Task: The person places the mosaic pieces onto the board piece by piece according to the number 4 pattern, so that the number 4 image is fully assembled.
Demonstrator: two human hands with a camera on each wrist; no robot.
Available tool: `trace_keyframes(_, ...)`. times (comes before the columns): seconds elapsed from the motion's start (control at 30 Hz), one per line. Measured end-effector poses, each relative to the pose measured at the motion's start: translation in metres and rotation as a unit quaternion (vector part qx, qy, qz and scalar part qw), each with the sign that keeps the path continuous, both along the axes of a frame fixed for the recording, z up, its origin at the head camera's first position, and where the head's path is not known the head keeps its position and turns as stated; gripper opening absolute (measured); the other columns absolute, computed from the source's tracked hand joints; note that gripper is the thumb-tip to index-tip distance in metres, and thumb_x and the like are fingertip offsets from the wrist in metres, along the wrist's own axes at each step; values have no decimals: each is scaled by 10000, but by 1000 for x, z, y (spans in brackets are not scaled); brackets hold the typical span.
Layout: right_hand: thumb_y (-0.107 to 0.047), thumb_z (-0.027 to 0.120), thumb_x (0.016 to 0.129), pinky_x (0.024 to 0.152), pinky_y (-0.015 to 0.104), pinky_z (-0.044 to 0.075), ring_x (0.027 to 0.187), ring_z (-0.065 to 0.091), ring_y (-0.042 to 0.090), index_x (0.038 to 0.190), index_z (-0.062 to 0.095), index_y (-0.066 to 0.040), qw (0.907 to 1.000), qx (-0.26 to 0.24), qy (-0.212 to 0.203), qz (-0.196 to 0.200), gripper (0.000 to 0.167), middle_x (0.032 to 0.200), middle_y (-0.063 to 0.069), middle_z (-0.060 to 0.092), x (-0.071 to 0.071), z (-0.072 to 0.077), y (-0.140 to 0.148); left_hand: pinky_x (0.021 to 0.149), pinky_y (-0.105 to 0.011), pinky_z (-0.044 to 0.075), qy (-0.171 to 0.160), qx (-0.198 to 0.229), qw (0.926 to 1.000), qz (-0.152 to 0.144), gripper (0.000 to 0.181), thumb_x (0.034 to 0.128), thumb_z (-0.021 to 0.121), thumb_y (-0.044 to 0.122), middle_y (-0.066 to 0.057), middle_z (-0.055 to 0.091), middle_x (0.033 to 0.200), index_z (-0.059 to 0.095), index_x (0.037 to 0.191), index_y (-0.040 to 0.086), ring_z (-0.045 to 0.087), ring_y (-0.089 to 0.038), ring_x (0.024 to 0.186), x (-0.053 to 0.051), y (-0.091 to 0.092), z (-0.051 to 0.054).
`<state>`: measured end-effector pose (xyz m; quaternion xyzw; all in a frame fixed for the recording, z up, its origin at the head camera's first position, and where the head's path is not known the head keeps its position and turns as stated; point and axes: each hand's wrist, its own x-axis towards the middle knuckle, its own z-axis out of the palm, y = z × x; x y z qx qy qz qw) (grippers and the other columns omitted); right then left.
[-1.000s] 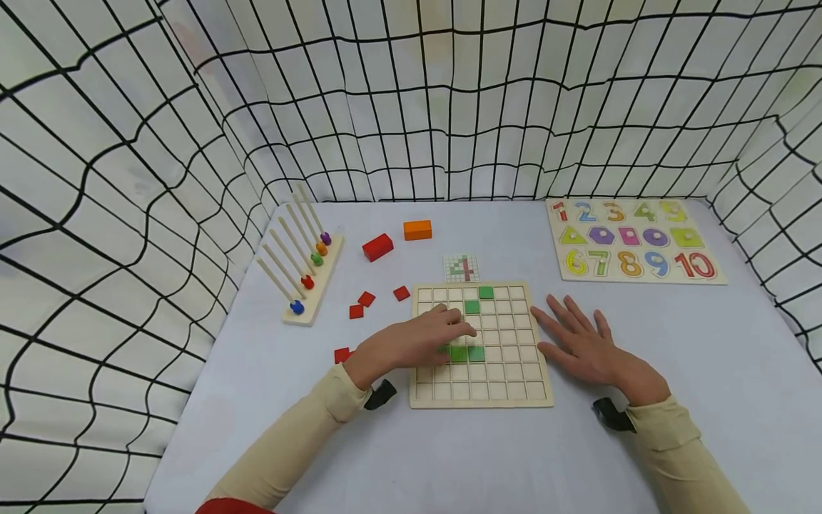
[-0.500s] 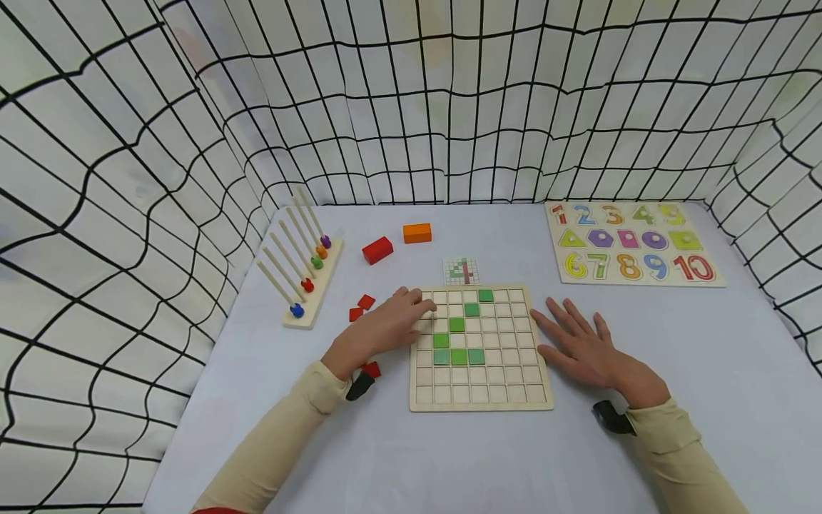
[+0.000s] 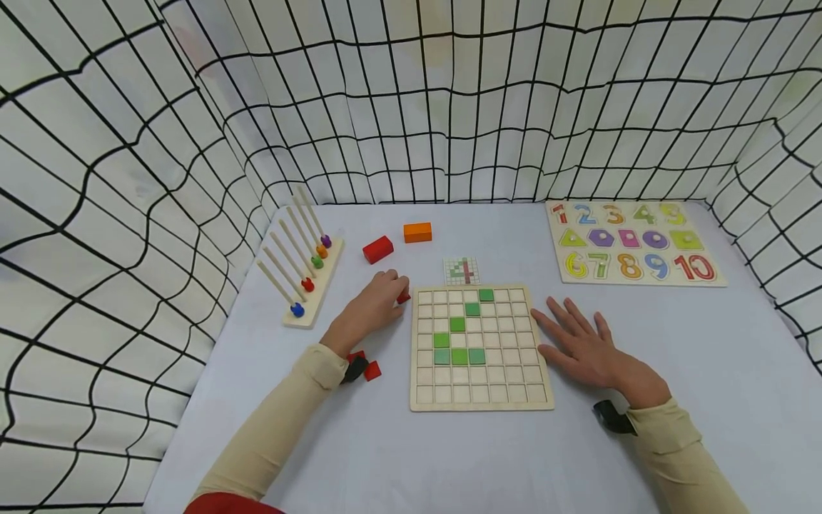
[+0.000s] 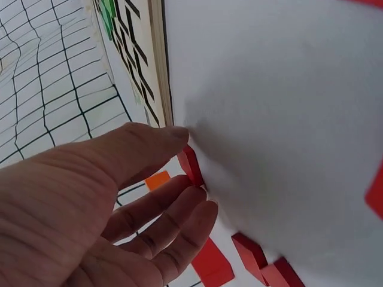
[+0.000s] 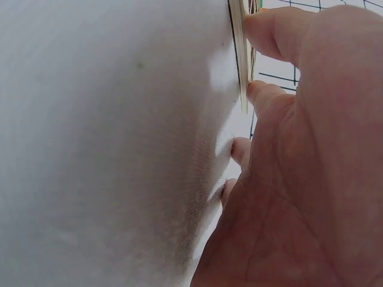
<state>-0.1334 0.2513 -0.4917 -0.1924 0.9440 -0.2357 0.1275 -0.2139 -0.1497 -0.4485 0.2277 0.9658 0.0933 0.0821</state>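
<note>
My left hand (image 3: 374,303) is left of the wooden grid board (image 3: 507,387), with its thumb and fingertips at opposite edges of a small red square tile (image 4: 190,166). The tile appears pinched between them, low at the table surface. Part of this tile also shows beside the fingertips in the head view. Several green tiles (image 3: 459,356) lie in the board's cells, some in a diagonal and others in a short row. My right hand (image 3: 581,348) lies flat with fingers spread, its thumb and a fingertip touching the board's right edge (image 5: 239,54).
Loose red tiles (image 3: 372,370) lie near my left wrist. A small pattern card (image 3: 461,270) sits behind the board. Red (image 3: 378,249) and orange (image 3: 417,232) blocks, a peg stand (image 3: 321,285) with beads, and a number puzzle (image 3: 632,243) stand farther back. Black netting (image 3: 449,100) surrounds the table.
My left hand has moved from over the board leftward to the red tile beside it. Green tiles once hidden under it now show. My right hand stays in place.
</note>
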Motion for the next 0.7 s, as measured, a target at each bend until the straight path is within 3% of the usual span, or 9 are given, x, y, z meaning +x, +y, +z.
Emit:
trace_keyframes(0.27,-511,506,1090,1222,785,-83,1670,-20,471,1705,277,-229,9995,233,-224,-38,715,1810,171,106,0,7,-4,866,-344,536,-69,470,9982,355,144,959,764,49,-127,627,986,660,1058,44,556,-271,954,-4,8,-6)
trace_keyframes(0.43,-507,499,1094,1224,782,-80,1671,-18,470,1707,274,-231,9993,291,-214,-33,708,1811,168,104,0,8,-4,868,-348,537,-171,645,9965,505,165,939,758,15,-122,606,992,645,1052,56,540,-276,975,-4,7,-4)
trace_keyframes(0.7,-517,491,1095,1225,785,-76,1673,-16,466,1708,274,-241,9993,313,-213,-30,706,1813,162,104,0,7,-4,850,-332,496,-50,746,9971,146,184,925,755,11,-115,601,993,625,1040,74,526,-267,989,-6,11,0)
